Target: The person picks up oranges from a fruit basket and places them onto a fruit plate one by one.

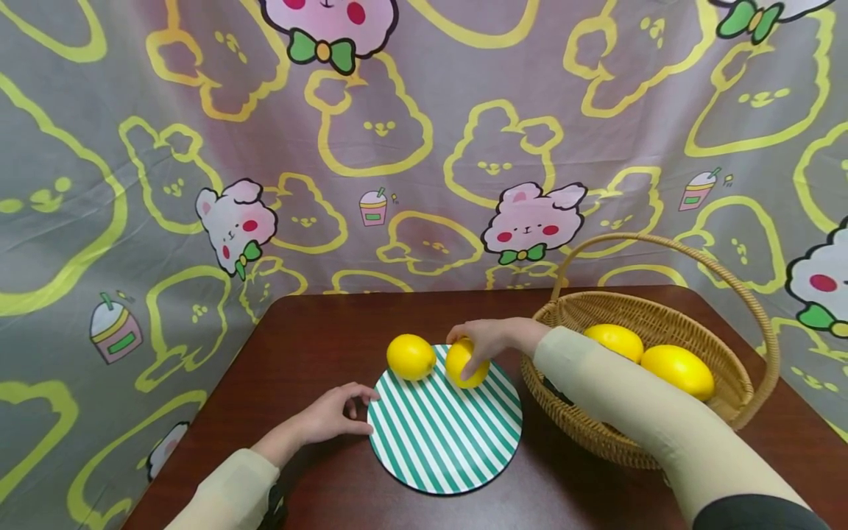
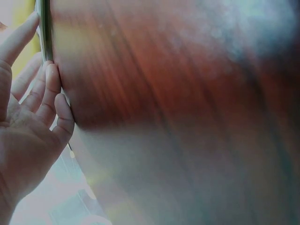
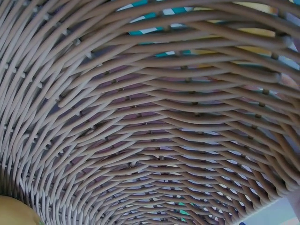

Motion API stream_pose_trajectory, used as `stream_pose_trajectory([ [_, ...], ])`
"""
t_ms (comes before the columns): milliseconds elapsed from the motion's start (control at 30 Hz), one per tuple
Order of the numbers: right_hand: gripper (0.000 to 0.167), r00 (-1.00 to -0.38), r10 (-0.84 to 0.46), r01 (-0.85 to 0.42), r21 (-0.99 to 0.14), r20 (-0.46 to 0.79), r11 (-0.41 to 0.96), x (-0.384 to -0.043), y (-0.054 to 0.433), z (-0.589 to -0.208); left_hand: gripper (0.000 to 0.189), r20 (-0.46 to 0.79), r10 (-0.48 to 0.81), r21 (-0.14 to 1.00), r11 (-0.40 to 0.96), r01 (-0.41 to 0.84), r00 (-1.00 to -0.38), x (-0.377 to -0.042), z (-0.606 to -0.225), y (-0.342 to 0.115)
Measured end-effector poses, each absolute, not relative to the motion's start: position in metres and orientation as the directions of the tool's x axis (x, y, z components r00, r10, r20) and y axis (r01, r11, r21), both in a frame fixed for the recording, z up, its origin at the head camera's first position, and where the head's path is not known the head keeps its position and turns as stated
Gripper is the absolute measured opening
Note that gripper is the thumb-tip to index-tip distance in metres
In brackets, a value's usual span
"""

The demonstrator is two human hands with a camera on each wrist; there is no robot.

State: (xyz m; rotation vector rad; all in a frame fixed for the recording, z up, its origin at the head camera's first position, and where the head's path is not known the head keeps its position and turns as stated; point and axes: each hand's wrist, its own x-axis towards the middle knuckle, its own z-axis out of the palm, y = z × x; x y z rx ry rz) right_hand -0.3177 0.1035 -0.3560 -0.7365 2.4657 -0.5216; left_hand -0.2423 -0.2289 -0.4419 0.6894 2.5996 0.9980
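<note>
A round green-and-white striped placemat (image 1: pixel 444 442) lies on the table. On its far part my right hand (image 1: pixel 486 342) grips a yellow lemon (image 1: pixel 457 361), fingers and thumb round it. Another lemon (image 1: pixel 411 357) rests to the left, at the placemat's far-left edge. My left hand (image 1: pixel 338 412) touches the placemat's left rim with thumb and fingertips; in the left wrist view this hand (image 2: pixel 35 112) has its fingers fairly straight along the thin edge. The right wrist view is mostly filled by wicker, so the right hand's grip is hidden there.
A wicker basket (image 1: pixel 550 397) with a tall arched handle (image 1: pixel 722 272) stands at the right, beneath my right forearm. Inside it lie a lemon (image 1: pixel 616 341) and a second lemon (image 1: pixel 679 372). A patterned cloth (image 1: pixel 411 184) hangs behind the dark brown table (image 1: pixel 318 331).
</note>
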Motion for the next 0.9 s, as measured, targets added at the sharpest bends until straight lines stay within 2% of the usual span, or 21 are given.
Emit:
stream_pose_trajectory([
  [900,0.063,-0.723,-0.634,-0.443,-0.521,-0.274,0.73,-0.307,0.123,-0.32,0.048,-0.084,0.518,0.685,0.651,0.328,-0.851,-0.241,-0.443,-0.229],
])
